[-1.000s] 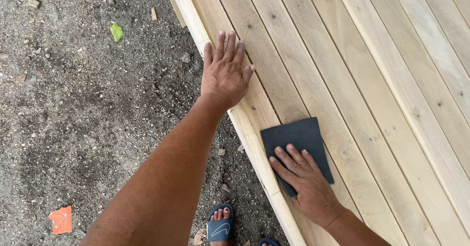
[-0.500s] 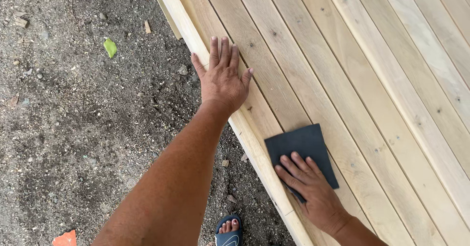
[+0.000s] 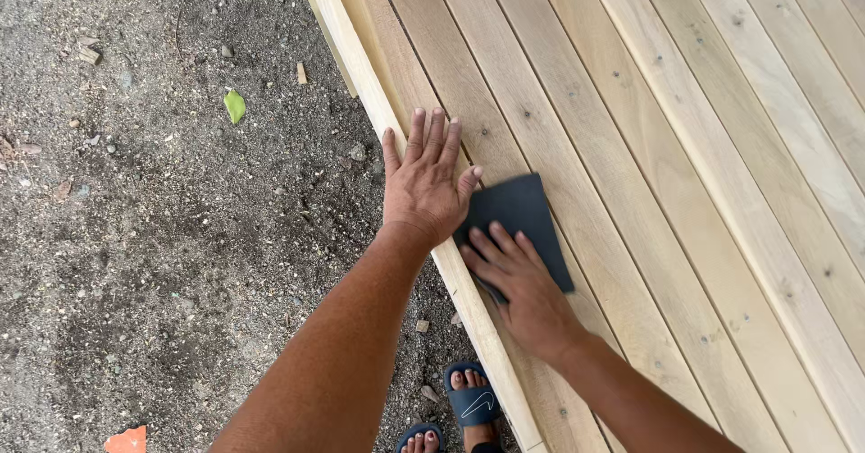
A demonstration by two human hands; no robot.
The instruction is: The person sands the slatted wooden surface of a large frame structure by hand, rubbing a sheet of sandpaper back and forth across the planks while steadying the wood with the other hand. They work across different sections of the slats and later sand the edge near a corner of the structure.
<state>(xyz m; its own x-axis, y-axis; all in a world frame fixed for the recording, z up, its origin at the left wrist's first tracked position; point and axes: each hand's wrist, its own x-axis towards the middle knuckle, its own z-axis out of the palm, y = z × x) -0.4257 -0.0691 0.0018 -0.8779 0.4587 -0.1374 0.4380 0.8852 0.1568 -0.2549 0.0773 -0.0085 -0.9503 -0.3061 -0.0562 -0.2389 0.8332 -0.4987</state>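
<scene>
The right hand [image 3: 527, 295] lies flat on a dark sheet of sandpaper [image 3: 518, 223], fingers spread a little and pressing down on the near half of it; nothing is pinched, the palm and fingers simply bear on the sheet. The sandpaper reaches out beyond the fingertips, away from the person, and its far half shows bare. It lies flat on the wooden deck [image 3: 685, 192], close to the deck's outer edge.

The sheet is roughly rectangular, and its long axis runs the same way as the boards, slanting up and to the left in the view, in line with the right hand's fingers.

The left hand [image 3: 423, 183] rests just beside the sandpaper on its left, palm down and fingers spread, on the outermost boards and the pale edge board [image 3: 378, 110]. Its thumb points toward the sheet's upper left corner and sits at or just touching it; whether it overlaps the sheet cannot be told. The two hands are close together, nearly touching at the left hand's wrist side.

Left of the edge board is gravelly ground [image 3: 153, 237], well apart from the sheet, with a green leaf [image 3: 234, 106] and an orange scrap [image 3: 126, 439] on it. Below the right hand, a foot in a blue sandal [image 3: 473, 401] stands on the ground beside the deck.
</scene>
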